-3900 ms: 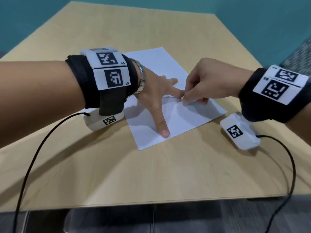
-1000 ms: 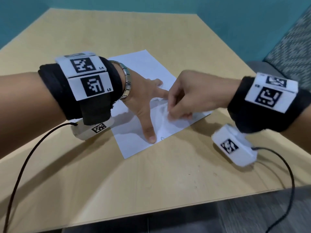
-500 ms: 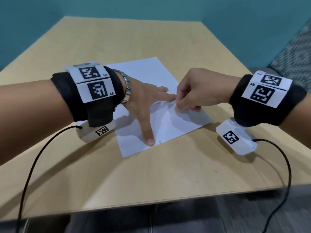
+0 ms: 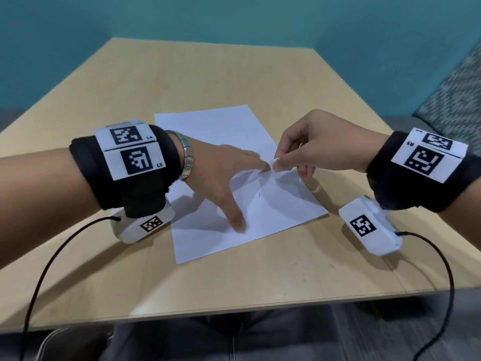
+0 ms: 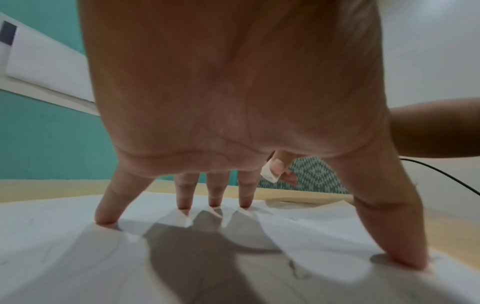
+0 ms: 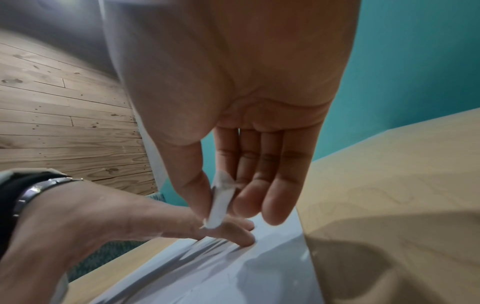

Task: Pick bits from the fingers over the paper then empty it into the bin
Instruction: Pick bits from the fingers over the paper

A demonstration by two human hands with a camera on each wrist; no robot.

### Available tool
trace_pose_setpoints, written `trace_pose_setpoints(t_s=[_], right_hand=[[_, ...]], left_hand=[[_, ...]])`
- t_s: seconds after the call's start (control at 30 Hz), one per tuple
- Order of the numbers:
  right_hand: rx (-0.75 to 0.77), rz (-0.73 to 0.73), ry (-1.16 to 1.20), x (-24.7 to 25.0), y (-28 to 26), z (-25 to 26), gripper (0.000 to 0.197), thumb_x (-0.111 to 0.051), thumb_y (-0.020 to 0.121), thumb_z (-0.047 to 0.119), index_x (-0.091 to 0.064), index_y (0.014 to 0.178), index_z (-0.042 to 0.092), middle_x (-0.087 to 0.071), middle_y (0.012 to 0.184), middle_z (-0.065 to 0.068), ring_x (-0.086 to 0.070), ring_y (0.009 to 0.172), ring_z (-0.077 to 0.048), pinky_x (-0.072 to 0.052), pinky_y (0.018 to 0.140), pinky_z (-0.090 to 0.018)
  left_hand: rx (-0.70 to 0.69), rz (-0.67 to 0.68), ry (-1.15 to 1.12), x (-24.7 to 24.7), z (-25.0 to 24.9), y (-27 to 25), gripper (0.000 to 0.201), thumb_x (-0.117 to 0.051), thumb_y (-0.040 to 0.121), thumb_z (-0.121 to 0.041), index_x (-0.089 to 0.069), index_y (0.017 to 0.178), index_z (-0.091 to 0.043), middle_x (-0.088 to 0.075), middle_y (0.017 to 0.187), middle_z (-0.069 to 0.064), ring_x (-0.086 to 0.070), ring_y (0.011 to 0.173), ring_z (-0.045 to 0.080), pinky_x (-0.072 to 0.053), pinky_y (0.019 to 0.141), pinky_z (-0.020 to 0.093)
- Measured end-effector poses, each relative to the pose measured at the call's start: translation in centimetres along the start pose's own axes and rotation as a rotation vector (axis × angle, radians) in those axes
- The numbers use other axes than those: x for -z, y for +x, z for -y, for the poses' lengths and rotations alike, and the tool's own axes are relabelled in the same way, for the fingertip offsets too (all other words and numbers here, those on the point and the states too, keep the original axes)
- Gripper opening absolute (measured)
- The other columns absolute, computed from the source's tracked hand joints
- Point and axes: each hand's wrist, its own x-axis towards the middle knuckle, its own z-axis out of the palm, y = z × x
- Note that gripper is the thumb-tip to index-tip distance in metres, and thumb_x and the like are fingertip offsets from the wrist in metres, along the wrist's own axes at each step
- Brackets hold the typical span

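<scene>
Above splayed left hand (image 4: 221, 173), white bit (image 6: 218, 207), pinched by right hand (image 4: 312, 149)

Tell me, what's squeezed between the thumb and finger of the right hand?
A small white bit, pinched by the right hand, shown best in the right wrist view.

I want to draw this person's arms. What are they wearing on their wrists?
Both forearms are bare, with no sleeves. Each wrist has a wide black strap topped by white blocks printed with black square codes. Under each wrist hangs a white camera box with its own code and a thin black cable. The left wrist also wears a silver metal bracelet.
</scene>
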Motion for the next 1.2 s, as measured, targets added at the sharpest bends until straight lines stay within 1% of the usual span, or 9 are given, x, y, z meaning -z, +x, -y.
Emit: trace_pose_setpoints(t_s=[0.2,0.33,0.43,0.53,0.67,0.8,0.93,1.07,1.2], right_hand=[[-0.023,-0.006,0.012,0.4,-0.2,-0.8,0.013,-0.081,0.083,0.018,-0.078,0.083,0.004,-0.066,0.054,0.003,-0.062,0.049,-0.012,-0.053,0.055,-0.020],[-0.024,0.030,0.015,0.0,-0.4,-0.9,0.015,-0.082,0.083,0.017,-0.077,0.085,0.003,-0.066,0.057,-0.002,-0.060,0.046,-0.011,-0.048,0.049,-0.013],[-0.022,0.049,-0.014,-0.5,-0.2,-0.5,0.014,-0.083,0.082,0.019,-0.078,0.082,0.006,-0.067,0.060,-0.004,-0.062,0.047,-0.010,-0.050,0.051,-0.016],[-0.037,0.076,-0.077,-1.0,0.4,0.0,0.014,-0.082,0.081,0.020,-0.077,0.077,0.007,-0.066,0.060,-0.005,-0.061,0.050,-0.012,-0.052,0.055,-0.022],[-0.062,0.075,-0.148,-1.2,1.1,0.4,0.015,-0.082,0.079,0.021,-0.076,0.069,0.011,-0.067,0.056,-0.001,-0.062,0.049,-0.012,-0.048,0.055,-0.022],[-0.019,0.219,-0.129,-2.1,0.8,1.2,0.013,-0.082,0.079,0.015,-0.077,0.072,0.005,-0.067,0.056,-0.001,-0.063,0.048,-0.010,-0.052,0.054,-0.018],[-0.018,0.118,-0.191,-1.8,1.7,1.4,0.014,-0.080,0.079,0.017,-0.077,0.069,0.007,-0.066,0.053,0.000,-0.060,0.047,-0.009,-0.047,0.052,-0.019],[0.008,0.193,-0.164,-2.7,1.3,1.7,0.012,-0.080,0.078,0.015,-0.078,0.072,0.005,-0.068,0.056,-0.002,-0.061,0.047,-0.011,-0.049,0.051,-0.017],[-0.031,0.081,-0.199,-1.6,1.9,1.1,0.015,-0.079,0.078,0.018,-0.077,0.071,0.004,-0.068,0.055,-0.001,-0.061,0.047,-0.010,-0.046,0.049,-0.015]], left_hand=[[0.032,-0.001,-0.105,0.5,0.1,0.1,0.094,-0.060,0.055,-0.067,-0.027,0.143,-0.063,-0.041,0.146,-0.021,-0.047,0.129,0.012,-0.044,0.105,0.044],[0.020,-0.142,-0.116,0.9,0.1,0.1,0.075,-0.069,0.070,-0.066,-0.044,0.140,-0.053,-0.044,0.150,-0.014,-0.047,0.131,0.013,-0.039,0.109,0.037],[0.031,-0.193,-0.068,0.9,-0.3,0.6,0.094,-0.071,0.074,-0.070,-0.027,0.154,-0.045,-0.007,0.167,-0.016,-0.012,0.152,0.006,-0.019,0.122,0.039],[0.056,-0.066,-0.051,0.7,-0.7,1.3,0.111,-0.069,0.061,-0.084,-0.007,0.151,-0.062,0.009,0.167,-0.018,0.008,0.153,0.005,-0.010,0.124,0.049],[0.081,0.016,-0.048,0.6,-0.8,1.9,0.114,-0.072,0.054,-0.086,-0.004,0.144,-0.071,0.014,0.166,-0.019,0.013,0.153,0.008,-0.009,0.123,0.053],[0.053,0.024,-0.047,0.3,-0.1,2.5,0.108,-0.066,0.039,-0.097,-0.022,0.135,-0.075,0.008,0.162,-0.033,0.015,0.152,0.005,-0.011,0.122,0.056],[0.068,0.024,-0.015,0.2,-0.2,2.4,0.114,-0.066,0.043,-0.095,-0.017,0.142,-0.069,0.010,0.163,-0.030,0.014,0.152,0.003,-0.012,0.123,0.054],[0.046,0.019,-0.064,0.6,-0.7,1.8,0.080,-0.072,0.051,-0.087,-0.036,0.121,-0.073,-0.012,0.154,-0.032,-0.004,0.153,0.008,-0.020,0.122,0.049],[0.101,0.028,0.023,0.6,-1.0,2.0,0.114,-0.069,0.049,-0.090,-0.013,0.146,-0.066,0.009,0.165,-0.024,0.000,0.154,0.009,-0.018,0.122,0.052]])
